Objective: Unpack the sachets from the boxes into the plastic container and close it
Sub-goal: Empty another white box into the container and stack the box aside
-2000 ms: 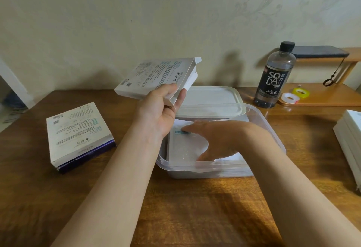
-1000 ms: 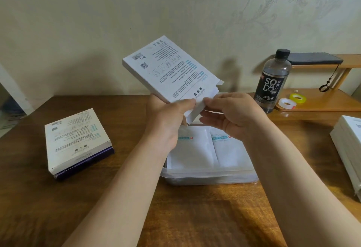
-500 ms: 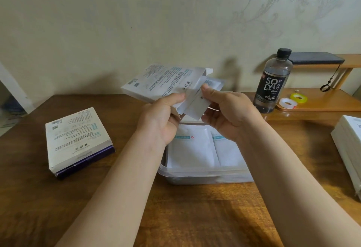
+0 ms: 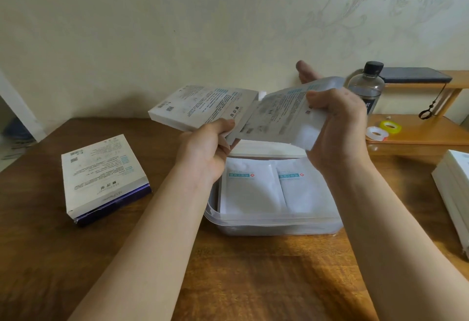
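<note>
Above the clear plastic container (image 4: 266,221) at lower centre, which holds two white sachets (image 4: 250,186) side by side, the left grip (image 4: 203,150) clasps an open box (image 4: 200,105). The right grip (image 4: 337,128) clutches a sachet bundle (image 4: 279,117) at its mouth. Another box (image 4: 101,173) lies on the counter (image 4: 253,282), left.

Above the plastic container (image 4: 274,224), the left hand (image 4: 203,153) grips an open box (image 4: 203,106) by its near corner. The right hand (image 4: 337,128) grips a bundle of sachets (image 4: 279,120), whose left end meets the box's open end. Two flat sachets (image 4: 251,188) lie side by side inside the container. A lid (image 4: 266,149) lies just past it at 12 o'clock. On the wooden table (image 4: 253,282), a second box (image 4: 101,176) lies well apart at the container's 9 o'clock, and a stack of white boxes (image 4: 454,188) sits at 3 o'clock. Toward 1 o'clock stands a bottle (image 4: 366,90), with two tape rolls (image 4: 377,133) on a low shelf (image 4: 418,135) beside it.
</note>
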Tool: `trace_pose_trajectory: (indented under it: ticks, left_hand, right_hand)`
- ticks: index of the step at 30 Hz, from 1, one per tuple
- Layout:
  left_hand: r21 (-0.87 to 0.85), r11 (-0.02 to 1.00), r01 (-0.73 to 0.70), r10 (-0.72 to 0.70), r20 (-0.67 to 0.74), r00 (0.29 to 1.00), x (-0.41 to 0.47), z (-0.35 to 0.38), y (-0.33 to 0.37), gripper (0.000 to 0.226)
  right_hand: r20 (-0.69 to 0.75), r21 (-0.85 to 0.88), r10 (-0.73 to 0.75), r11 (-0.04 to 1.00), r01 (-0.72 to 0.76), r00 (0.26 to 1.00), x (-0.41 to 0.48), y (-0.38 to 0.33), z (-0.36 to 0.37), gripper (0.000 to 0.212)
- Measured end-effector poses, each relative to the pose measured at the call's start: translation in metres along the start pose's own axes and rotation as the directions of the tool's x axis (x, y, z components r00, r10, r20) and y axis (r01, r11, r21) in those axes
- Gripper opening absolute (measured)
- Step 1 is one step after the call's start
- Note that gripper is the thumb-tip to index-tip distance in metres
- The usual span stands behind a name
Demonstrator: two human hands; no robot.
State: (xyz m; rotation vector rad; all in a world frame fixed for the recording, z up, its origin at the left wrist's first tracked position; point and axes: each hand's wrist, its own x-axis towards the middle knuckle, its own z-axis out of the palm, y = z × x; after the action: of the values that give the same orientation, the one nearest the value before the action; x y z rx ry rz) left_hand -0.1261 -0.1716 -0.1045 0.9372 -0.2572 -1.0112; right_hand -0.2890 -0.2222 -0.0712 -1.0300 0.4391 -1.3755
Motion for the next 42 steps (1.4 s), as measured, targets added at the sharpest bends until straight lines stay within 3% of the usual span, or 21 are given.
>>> trace_pose_trajectory:
  ticks: [4,7,10,15,21,24,26,28,30,33,34,37,39,42]
  left_hand:
    - [0.012,0.998,-0.067,0.067,0.009,0.998,-0.004,0.001,-0.003,0.031]
    - [0.034,0.995,-0.094,0.094,0.02,0.995,-0.009,0.004,-0.008,0.031]
    - [0.011,0.996,-0.086,0.086,-0.003,0.996,-0.006,0.003,-0.01,0.032]
    - [-0.04,0.995,-0.091,0.092,0.01,0.996,-0.006,0.003,-0.01,0.036]
    - [-0.04,0.995,-0.094,0.096,0.036,0.995,-0.015,0.006,-0.009,0.036]
    - [-0.045,0.995,-0.087,0.089,0.052,0.995,-0.017,0.005,-0.009,0.036]
    - [-0.046,0.996,-0.081,0.083,0.057,0.995,-0.017,0.005,-0.008,0.036]
    - [-0.041,0.996,-0.076,0.078,0.055,0.995,-0.017,0.006,-0.008,0.035]
    - [-0.038,0.997,-0.07,0.072,0.051,0.996,-0.017,0.006,-0.008,0.035]
    - [-0.033,0.997,-0.071,0.072,0.049,0.996,-0.017,0.006,-0.008,0.034]
    - [-0.03,0.997,-0.071,0.072,0.049,0.996,-0.017,0.006,-0.008,0.034]
    - [-0.035,0.997,-0.067,0.068,0.054,0.996,-0.016,0.006,-0.009,0.037]
    - [-0.034,0.997,-0.065,0.067,0.056,0.996,-0.015,0.005,-0.009,0.037]
    - [-0.029,0.997,-0.068,0.069,0.061,0.996,-0.016,0.005,-0.009,0.036]
  right_hand:
    - [-0.12,-0.132,-0.102,0.988,0.086,0.987,0.001,-0.014,-0.003,0.01]
    - [-0.147,-0.412,-0.117,0.91,0.047,0.982,0.002,-0.018,-0.006,0.025]
    - [-0.173,-0.605,0.021,0.787,-0.123,0.985,-0.003,-0.025,-0.013,0.047]
    - [-0.269,-0.685,0.207,0.645,-0.338,0.941,-0.005,-0.027,-0.034,0.012]
    - [-0.304,-0.818,0.32,0.394,-0.418,0.897,-0.011,-0.016,-0.044,0.012]
    - [-0.236,-0.941,0.296,0.169,-0.294,0.926,-0.011,-0.007,-0.043,0.012]
    - [-0.114,-0.992,0.276,-0.092,-0.092,0.954,-0.016,-0.007,-0.039,0.011]
    - [-0.002,-0.935,0.268,-0.343,0.093,0.963,-0.023,-0.008,-0.035,0.013]
    - [0.097,-0.848,0.263,-0.483,0.218,0.96,-0.03,-0.009,-0.033,0.012]
    - [0.238,-0.781,0.35,-0.485,0.393,0.906,-0.03,-0.01,-0.034,0.014]
    - [0.237,-0.77,0.435,-0.462,0.441,0.869,-0.027,-0.011,-0.034,0.029]
    - [0.086,-0.808,0.702,-0.365,0.462,0.707,-0.021,-0.017,-0.032,0.08]
    - [0.029,-0.789,0.776,-0.369,0.49,0.63,-0.019,-0.018,-0.033,0.093]
    - [-0.017,-0.743,0.803,-0.408,0.53,0.595,-0.019,-0.015,-0.037,0.096]
